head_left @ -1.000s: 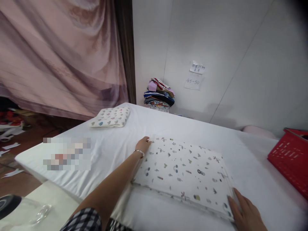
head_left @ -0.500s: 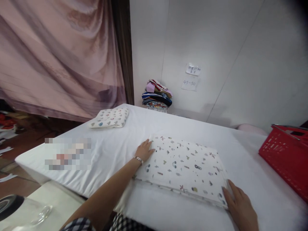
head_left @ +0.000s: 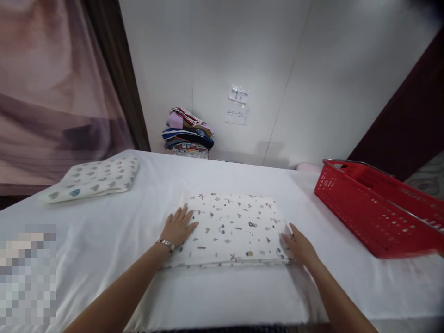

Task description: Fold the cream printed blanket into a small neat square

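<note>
A white cloth printed with small plants and shapes (head_left: 232, 229) lies folded into a flat rectangle on the white-covered table (head_left: 222, 296). My left hand (head_left: 177, 227) rests flat on the cloth's left edge, fingers apart, with a bracelet at the wrist. At its lower right edge, my right hand (head_left: 299, 244) touches the cloth with the fingers stretched out. A second folded cloth with grey motifs (head_left: 99, 178) lies apart at the far left of the table.
A red plastic basket (head_left: 367, 210) stands on the right side of the table. Behind the back edge is a stack of folded fabrics (head_left: 189, 134) against the wall, near paper labels (head_left: 236, 114). A pink curtain (head_left: 52, 92) hangs at the left.
The view has swung to the right, so more of the red basket shows. Both hands stay at the two sides of the folded cloth, which now appears squarer to me.
</note>
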Available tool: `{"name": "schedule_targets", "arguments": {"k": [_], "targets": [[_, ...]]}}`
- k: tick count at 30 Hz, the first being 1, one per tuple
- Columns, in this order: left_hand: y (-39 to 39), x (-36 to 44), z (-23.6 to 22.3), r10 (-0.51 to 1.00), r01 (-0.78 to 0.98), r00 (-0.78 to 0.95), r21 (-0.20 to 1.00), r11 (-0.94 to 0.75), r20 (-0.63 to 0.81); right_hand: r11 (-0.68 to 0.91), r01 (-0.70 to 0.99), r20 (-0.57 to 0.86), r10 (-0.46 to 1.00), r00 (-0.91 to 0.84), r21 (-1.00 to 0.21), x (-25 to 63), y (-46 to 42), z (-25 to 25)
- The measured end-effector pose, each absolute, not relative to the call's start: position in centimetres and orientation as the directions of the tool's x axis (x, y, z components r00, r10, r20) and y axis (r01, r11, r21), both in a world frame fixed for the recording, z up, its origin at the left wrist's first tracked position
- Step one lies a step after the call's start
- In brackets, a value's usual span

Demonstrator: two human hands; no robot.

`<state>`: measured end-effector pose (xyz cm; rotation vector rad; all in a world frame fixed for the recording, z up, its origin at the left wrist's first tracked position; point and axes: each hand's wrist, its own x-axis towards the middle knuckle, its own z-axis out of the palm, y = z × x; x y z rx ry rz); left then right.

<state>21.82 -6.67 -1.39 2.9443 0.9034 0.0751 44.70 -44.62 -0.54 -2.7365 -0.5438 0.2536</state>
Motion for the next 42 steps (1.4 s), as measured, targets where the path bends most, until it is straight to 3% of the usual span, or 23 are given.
{"name": "schedule_targets", "arguments": {"k": [7,15,31,37,42], "targets": [[-6.3,21.9,-1.7,0.560,0.556,0.828,0.083,-0.827,0.035,-0.869,0.359,-0.126,0.421,0.898,-0.340,47.7,-39.8,2.3],[-6.6,21.8,-1.1,0.576,0.570,0.817,0.122,-0.813,0.028,-0.885,0.309,-0.143,0.376,0.915,-0.349,52.2,-34.5,2.0],[-7.3,21.4,-1.1,0.586,0.571,0.810,0.205,-0.795,0.018,-0.883,0.205,-0.292,0.347,0.891,-0.423,55.0,-34.8,1.7],[-7.3,21.3,-1.3,0.576,0.559,0.817,0.211,-0.802,0.025,-0.858,0.156,-0.335,0.350,0.875,-0.489,55.1,-35.4,1.6],[-7.3,21.2,-1.4,0.574,0.555,0.819,0.216,-0.803,0.029,-0.760,0.029,-0.406,0.379,0.832,-0.650,55.0,-35.9,1.7]]}}
